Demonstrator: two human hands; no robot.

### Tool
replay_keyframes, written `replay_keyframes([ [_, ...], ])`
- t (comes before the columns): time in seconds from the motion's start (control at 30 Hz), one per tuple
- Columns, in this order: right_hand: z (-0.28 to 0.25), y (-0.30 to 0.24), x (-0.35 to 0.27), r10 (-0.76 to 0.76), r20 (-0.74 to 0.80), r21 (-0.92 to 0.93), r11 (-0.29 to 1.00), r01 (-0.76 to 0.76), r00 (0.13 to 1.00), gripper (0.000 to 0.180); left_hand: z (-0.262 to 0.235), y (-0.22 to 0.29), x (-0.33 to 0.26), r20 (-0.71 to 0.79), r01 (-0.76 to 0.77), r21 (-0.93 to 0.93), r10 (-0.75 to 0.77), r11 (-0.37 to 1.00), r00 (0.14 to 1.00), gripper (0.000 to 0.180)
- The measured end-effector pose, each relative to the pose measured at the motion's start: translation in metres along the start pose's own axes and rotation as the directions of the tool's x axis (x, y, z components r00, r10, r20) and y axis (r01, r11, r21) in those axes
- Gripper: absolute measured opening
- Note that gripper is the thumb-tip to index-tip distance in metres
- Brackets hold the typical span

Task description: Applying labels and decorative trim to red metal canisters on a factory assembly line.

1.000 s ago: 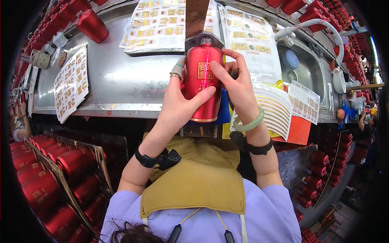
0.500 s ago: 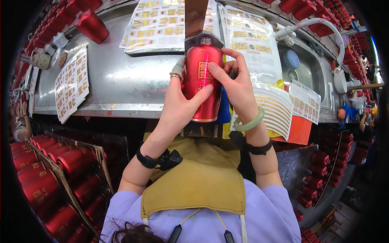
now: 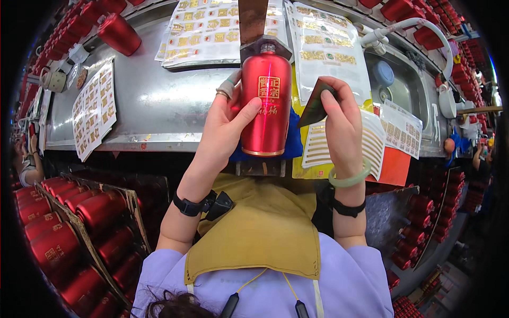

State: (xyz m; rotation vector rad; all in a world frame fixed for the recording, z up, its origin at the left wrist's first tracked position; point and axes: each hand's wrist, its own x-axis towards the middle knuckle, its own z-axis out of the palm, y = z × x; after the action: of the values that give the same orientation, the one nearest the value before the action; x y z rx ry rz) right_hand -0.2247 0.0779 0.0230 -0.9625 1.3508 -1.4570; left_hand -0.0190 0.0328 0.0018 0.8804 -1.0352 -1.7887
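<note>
A shiny red bottle (image 3: pixel 273 130) lies in front of me with its neck pointing away, against a dark notched block (image 3: pixel 249 51). Gold characters and a gold frame mark its upper side. My left hand (image 3: pixel 220 127) grips the bottle's left side, thumb on top and the other fingers partly hidden; one finger wears a grey cover and a ring. To the right of the bottle and apart from it, my right hand (image 3: pixel 343 124) pinches a thin dark flat scraper (image 3: pixel 313 104). A blue cloth (image 3: pixel 295 139) shows under the bottle.
Sheets of gold decals (image 3: pixel 328 32) lie right of the bottle, more sheets (image 3: pixel 201 53) behind it, and one sheet (image 3: pixel 95 114) at the left. A sink (image 3: pixel 408 79) with a curved tap is at the right. Red bottles (image 3: pixel 53 244) fill crates at the lower left.
My right hand has lifted off the bottle and moved right, bringing the dark scraper into plain sight. My left hand stays on the bottle, slightly shifted to the left.
</note>
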Motion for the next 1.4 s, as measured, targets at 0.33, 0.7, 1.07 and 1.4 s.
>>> replay_keyframes([
  [0.33, 0.027, 0.011, -0.044, -0.172, 0.112, -0.271, 0.942, 0.196, 0.979, 0.021, 0.002, -0.002, 0.003, -0.034, -0.019, 0.015, 0.019, 1.000, 0.999, 0.066],
  [0.7, 0.030, 0.012, -0.045, -0.141, 0.109, -0.310, 0.936, 0.168, 0.984, 0.020, 0.003, -0.001, -0.001, -0.042, -0.020, 0.016, 0.020, 1.000, 0.999, 0.067],
  [1.07, 0.035, -0.001, -0.044, -0.150, 0.106, -0.472, 0.863, 0.182, 0.983, 0.021, 0.006, -0.001, -0.001, -0.061, -0.028, 0.065, 0.032, 0.997, 0.998, 0.061],
  [1.4, -0.011, -0.012, 0.008, -0.226, -0.086, -0.138, 0.967, 0.213, 0.970, 0.017, -0.018, 0.005, 0.001, -0.144, 0.000, -0.064, -0.009, 0.998, 0.989, 0.065],
])
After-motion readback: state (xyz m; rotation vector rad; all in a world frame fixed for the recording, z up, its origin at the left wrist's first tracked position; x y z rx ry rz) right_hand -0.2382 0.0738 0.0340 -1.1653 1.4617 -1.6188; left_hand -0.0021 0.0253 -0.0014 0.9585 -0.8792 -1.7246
